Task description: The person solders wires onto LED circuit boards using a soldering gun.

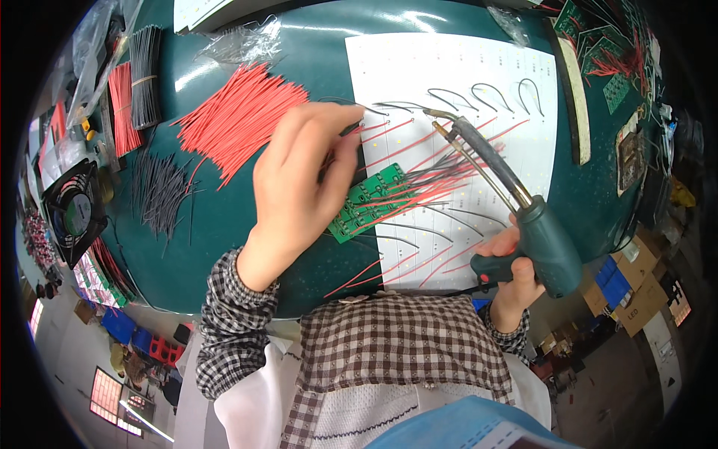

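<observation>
My right hand is wrapped round the dark green handle of a soldering gun. Its bent tip and thin side tube point left, over the upper part of a white panel. At the panel's left edge, my left hand pinches a thin black wire, whose end reaches the panel. Black wires looped upward and red wires stand along the panel's upper row. Below my left fingers lies a green circuit board with a bunch of red and black wires on it, overlapping the panel.
Left of my hand lie a big pile of red wires and loose black wires. Banded black wires and a small fan stand farther left. A pale strip and green boards with wires lie at right.
</observation>
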The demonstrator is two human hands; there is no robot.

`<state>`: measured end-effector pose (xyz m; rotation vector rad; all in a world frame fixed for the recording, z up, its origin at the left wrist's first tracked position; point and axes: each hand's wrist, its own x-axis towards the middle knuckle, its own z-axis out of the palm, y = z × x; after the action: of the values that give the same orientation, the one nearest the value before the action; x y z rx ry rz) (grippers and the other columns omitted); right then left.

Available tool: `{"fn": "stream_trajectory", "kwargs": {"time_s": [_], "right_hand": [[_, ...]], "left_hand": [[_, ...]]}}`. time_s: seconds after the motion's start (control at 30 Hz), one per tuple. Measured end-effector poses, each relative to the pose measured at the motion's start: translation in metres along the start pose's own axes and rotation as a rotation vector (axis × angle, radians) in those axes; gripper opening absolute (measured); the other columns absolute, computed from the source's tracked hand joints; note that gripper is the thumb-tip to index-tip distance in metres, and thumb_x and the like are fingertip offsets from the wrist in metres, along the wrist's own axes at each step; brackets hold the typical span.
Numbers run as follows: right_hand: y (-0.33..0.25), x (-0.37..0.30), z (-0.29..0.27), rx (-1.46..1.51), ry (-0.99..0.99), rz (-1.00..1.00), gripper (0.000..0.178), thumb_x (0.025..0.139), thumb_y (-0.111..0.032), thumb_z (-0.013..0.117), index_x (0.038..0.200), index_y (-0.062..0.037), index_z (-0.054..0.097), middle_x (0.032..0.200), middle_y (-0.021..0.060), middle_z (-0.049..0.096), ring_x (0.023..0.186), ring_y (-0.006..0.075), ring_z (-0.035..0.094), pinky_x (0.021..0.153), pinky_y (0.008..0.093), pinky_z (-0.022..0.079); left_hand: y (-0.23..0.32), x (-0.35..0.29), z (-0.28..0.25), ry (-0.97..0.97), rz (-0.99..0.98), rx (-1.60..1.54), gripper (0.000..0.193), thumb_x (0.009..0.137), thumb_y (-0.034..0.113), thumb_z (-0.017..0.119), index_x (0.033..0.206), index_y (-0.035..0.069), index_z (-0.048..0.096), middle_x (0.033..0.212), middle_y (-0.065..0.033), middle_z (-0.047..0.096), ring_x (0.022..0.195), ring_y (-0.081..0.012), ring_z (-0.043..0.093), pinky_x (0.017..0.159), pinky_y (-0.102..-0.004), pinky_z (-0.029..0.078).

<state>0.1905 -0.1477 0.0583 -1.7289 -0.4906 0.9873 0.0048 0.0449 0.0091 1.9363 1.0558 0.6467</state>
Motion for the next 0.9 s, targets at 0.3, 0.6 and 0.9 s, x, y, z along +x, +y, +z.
{"fn": "stream_trajectory", "kwargs": {"time_s": [0.3, 0.6, 0.9], "right_hand": [[-0.003, 0.002, -0.005, 0.05, 0.026, -0.07, 0.071, 0.086, -0.045, 0.065, 0.12, 0.014, 0.047, 0.078, 0.009, 0.057, 0.065, 0.0202, 0.06, 0.058, 0.0356, 0.056], [0.003, -0.001, -0.012, 0.061, 0.052, -0.067, 0.071, 0.087, -0.046, 0.064, 0.119, 0.0146, 0.047, 0.078, 0.0094, 0.057, 0.064, 0.0199, 0.06, 0.058, 0.0346, 0.056], [0.005, 0.002, -0.017, 0.063, 0.055, -0.083, 0.072, 0.087, -0.048, 0.062, 0.118, 0.0146, 0.047, 0.077, 0.01, 0.056, 0.062, 0.0197, 0.059, 0.055, 0.035, 0.056]], "left_hand": [[0.015, -0.012, 0.008, 0.015, 0.398, 0.47, 0.026, 0.065, 0.004, 0.066, 0.091, 0.001, 0.065, 0.086, -0.0051, 0.056, 0.067, -0.0194, 0.053, 0.054, -0.0301, 0.043], [0.032, 0.004, 0.006, -0.24, 0.102, 0.736, 0.016, 0.068, -0.001, 0.061, 0.079, 0.004, 0.051, 0.08, -0.011, 0.051, 0.063, -0.0272, 0.057, 0.054, -0.0341, 0.047], [0.043, 0.025, -0.018, -0.405, -0.325, 0.046, 0.014, 0.075, 0.0, 0.061, 0.089, 0.003, 0.061, 0.078, -0.0127, 0.065, 0.056, -0.0214, 0.059, 0.051, -0.031, 0.045]]}}
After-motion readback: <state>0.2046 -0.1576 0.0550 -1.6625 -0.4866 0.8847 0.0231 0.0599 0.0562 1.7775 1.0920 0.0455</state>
